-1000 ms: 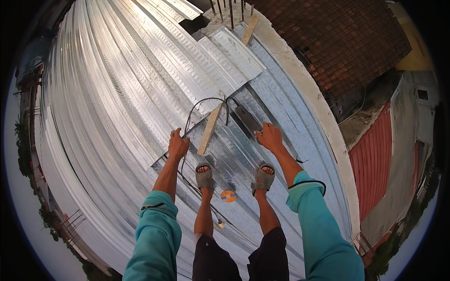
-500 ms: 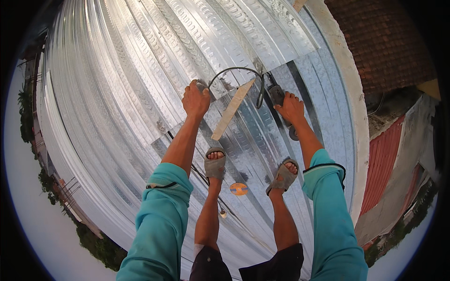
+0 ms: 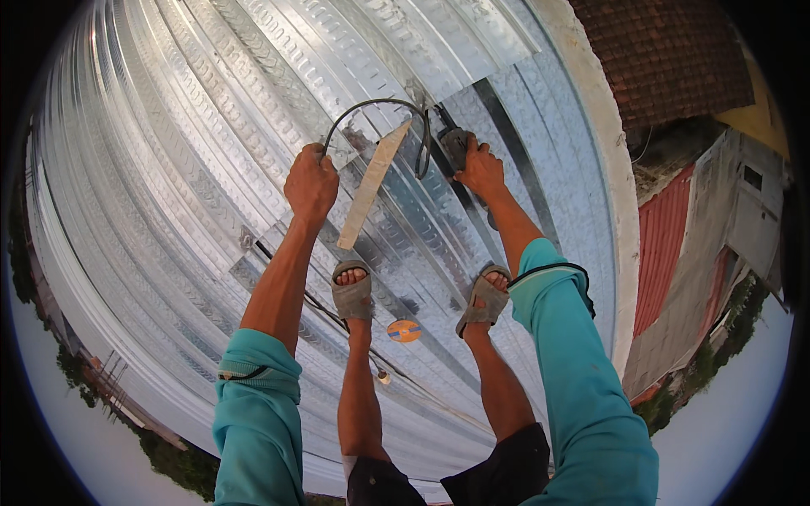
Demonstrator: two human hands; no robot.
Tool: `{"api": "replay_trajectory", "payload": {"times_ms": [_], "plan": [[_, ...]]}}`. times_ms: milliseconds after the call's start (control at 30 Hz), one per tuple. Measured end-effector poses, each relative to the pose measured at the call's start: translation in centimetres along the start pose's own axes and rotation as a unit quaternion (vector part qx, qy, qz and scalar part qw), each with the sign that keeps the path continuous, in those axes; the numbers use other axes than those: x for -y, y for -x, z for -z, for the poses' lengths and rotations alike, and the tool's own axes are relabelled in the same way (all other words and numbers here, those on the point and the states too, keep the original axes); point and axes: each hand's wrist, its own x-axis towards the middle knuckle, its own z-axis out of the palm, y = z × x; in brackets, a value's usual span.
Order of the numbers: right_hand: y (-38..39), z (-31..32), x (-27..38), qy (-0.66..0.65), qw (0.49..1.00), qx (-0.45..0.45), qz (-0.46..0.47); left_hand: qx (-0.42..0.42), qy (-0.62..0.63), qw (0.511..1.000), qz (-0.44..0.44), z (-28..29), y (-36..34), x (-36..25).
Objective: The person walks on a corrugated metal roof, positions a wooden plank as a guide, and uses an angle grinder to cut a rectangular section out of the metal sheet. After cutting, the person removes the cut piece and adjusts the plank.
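Note:
My right hand (image 3: 481, 171) is wrapped round the dark body of an angle grinder (image 3: 456, 145), low over the ribbed metal sheets (image 3: 202, 152). Part of the grinder is hidden behind my hand and forearm. A black cord (image 3: 375, 102) arches from the grinder's far end across to my left hand (image 3: 311, 185). That hand is closed, with the cord coming out at its top; the fingers' inner side is out of sight. Between my hands a flat beige strip (image 3: 374, 185) lies slanted on the metal. An orange disc (image 3: 404, 331) lies flat between my sandalled feet.
My feet (image 3: 352, 287) stand on the metal roof. A cable with a pale bulb-like end (image 3: 383, 377) runs behind my left foot. Along the right runs a pale concrete edge (image 3: 612, 143), with a tiled roof (image 3: 666, 59) and red corrugated sheet (image 3: 664, 253) beyond it.
The whole view has shifted, so most things sit farther left in the picture. Against the sheets, my left hand has come slightly nearer to me. My right hand keeps hold of the grinder.

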Motion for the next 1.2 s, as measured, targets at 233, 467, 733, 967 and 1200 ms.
{"api": "replay_trajectory", "payload": {"times_ms": [233,467,733,967,1200], "plan": [[0.3,0.1,-1.7,-0.058,0.998,0.024,-0.018,-0.035,0.070,0.996,-0.034,1.0,6.8,-1.9],[9.5,5.6,-7.7,-0.072,0.997,0.035,-0.004,0.223,0.014,0.936,-0.271,1.9,19.3,-4.1],[27.3,2.2,-22.9,-0.068,0.979,0.076,-0.175,0.146,0.168,0.975,-0.016,-4.7,17.0,-2.5],[39.5,-6.0,-28.0,-0.148,0.942,0.076,-0.293,0.008,0.127,0.992,0.006,-8.0,12.4,1.2],[45.3,-15.7,-27.1,-0.224,0.919,0.045,-0.322,0.034,0.049,0.997,-0.046,-8.7,11.3,1.3]]}}
